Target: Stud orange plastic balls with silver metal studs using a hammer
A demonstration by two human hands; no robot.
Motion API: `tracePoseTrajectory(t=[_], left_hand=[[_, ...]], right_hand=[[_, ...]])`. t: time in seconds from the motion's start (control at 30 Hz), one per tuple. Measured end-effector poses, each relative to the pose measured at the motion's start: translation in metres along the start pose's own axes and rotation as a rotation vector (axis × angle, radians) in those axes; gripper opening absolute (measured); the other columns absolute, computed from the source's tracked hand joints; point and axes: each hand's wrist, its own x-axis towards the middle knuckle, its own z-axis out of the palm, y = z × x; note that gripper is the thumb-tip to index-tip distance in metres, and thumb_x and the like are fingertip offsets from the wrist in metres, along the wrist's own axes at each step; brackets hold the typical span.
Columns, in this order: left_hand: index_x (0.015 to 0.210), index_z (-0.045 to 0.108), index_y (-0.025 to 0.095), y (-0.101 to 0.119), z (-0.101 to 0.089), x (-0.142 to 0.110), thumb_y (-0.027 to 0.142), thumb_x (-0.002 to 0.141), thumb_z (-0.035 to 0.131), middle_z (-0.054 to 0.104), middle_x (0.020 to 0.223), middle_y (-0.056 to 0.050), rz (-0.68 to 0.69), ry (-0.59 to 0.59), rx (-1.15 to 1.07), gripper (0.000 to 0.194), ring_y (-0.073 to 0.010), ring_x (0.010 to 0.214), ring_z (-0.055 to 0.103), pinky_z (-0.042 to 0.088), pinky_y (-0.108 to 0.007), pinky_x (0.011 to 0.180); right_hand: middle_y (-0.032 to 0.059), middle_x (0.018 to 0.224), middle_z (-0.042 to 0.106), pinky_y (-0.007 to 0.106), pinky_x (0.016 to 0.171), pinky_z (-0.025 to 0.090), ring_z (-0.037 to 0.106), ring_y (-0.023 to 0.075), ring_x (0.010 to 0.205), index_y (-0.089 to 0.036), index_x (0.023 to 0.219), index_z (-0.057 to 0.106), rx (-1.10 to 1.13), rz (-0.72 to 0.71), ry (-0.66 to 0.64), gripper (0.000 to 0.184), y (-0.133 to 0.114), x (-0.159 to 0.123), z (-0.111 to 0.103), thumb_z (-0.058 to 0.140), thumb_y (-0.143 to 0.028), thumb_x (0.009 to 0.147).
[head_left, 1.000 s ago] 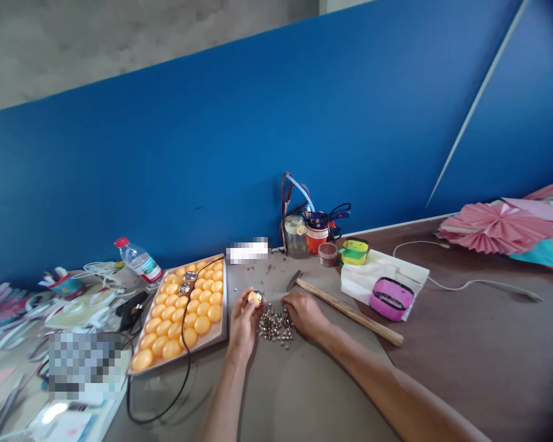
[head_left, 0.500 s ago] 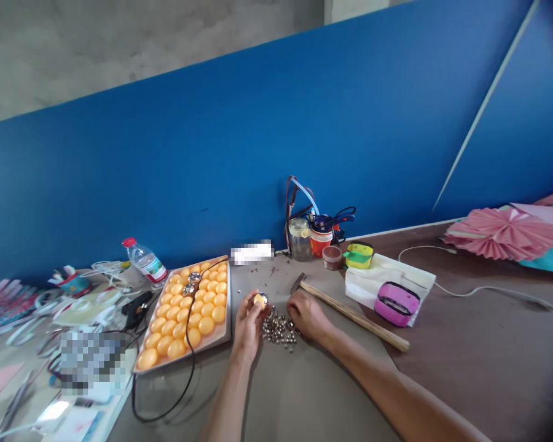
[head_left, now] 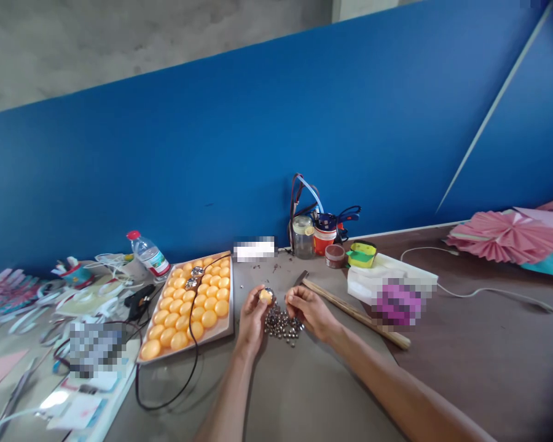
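Note:
My left hand [head_left: 253, 316] holds an orange ball [head_left: 266, 297], part of it covered in shiny silver pieces. Just right of it, the fingers of my right hand [head_left: 306, 309] are pinched together; whatever is between them is too small to make out. Below and between both hands lies a pile of small shiny metal studs [head_left: 283, 325] on the grey table mat. To the left stands a tray of orange balls [head_left: 179, 319], where two silver-covered balls [head_left: 192, 283] sit among the plain ones.
A wooden-handled hammer [head_left: 357, 313] lies right of my right hand. Behind are a glass jar [head_left: 303, 238], an orange cup of tools [head_left: 324, 241] and a brown tub [head_left: 335, 256]. A black cable [head_left: 195, 368] crosses the tray. A bottle [head_left: 150, 258] leans behind it.
My right hand has lifted from the stud pile and come up beside the ball, fingers pinched. My left hand still holds the ball. The view has shifted slightly.

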Motion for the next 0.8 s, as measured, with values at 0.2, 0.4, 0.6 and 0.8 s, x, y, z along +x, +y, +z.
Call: tracePoseTrajectory(t=[0.2, 0.4, 0.6, 0.8], left_hand=[[0.105, 0.061, 0.021, -0.004, -0.002, -0.001, 0.03, 0.068, 0.069, 0.065, 0.09, -0.003, 0.002, -0.031, 0.092, 0.039, -0.0148, 0.081, 0.06, 0.043, -0.028, 0.081], [0.106, 0.06, 0.02, -0.006, -0.003, 0.0, 0.032, 0.069, 0.068, 0.063, 0.099, -0.005, 0.017, -0.026, 0.166, 0.04, -0.0162, 0.086, 0.059, 0.044, -0.028, 0.081], [0.115, 0.055, 0.021, -0.007, -0.001, -0.001, 0.032, 0.067, 0.069, 0.06, 0.108, -0.007, 0.028, -0.005, 0.207, 0.052, -0.0188, 0.099, 0.056, 0.043, -0.03, 0.086], [0.107, 0.059, 0.019, 0.0, 0.005, -0.004, 0.031, 0.066, 0.07, 0.063, 0.105, -0.007, 0.011, -0.069, 0.279, 0.044, -0.0189, 0.095, 0.057, 0.043, -0.028, 0.083]], right_hand=[[-0.0075, 0.054, 0.05, 0.019, 0.039, 0.023, 0.026, 0.0011, 0.033, -0.017, 0.061, 0.047, 0.173, 0.092, -0.046, 0.03, 0.0, 0.0, -0.004, 0.065, -0.04, 0.068], [-0.0043, 0.059, 0.056, 0.019, 0.046, 0.03, 0.045, 0.0053, 0.043, -0.016, 0.07, 0.055, 0.162, 0.062, -0.091, 0.023, 0.001, 0.002, -0.005, 0.071, -0.032, 0.063], [-0.0061, 0.052, 0.053, 0.02, 0.045, 0.025, 0.04, 0.005, 0.041, -0.017, 0.068, 0.054, 0.074, 0.037, -0.023, 0.021, 0.01, 0.007, -0.006, 0.069, -0.029, 0.061], [-0.0072, 0.047, 0.046, 0.021, 0.048, 0.024, 0.037, 0.0059, 0.045, -0.016, 0.068, 0.057, -0.083, 0.027, 0.056, 0.018, 0.009, 0.006, -0.006, 0.067, -0.031, 0.062]])
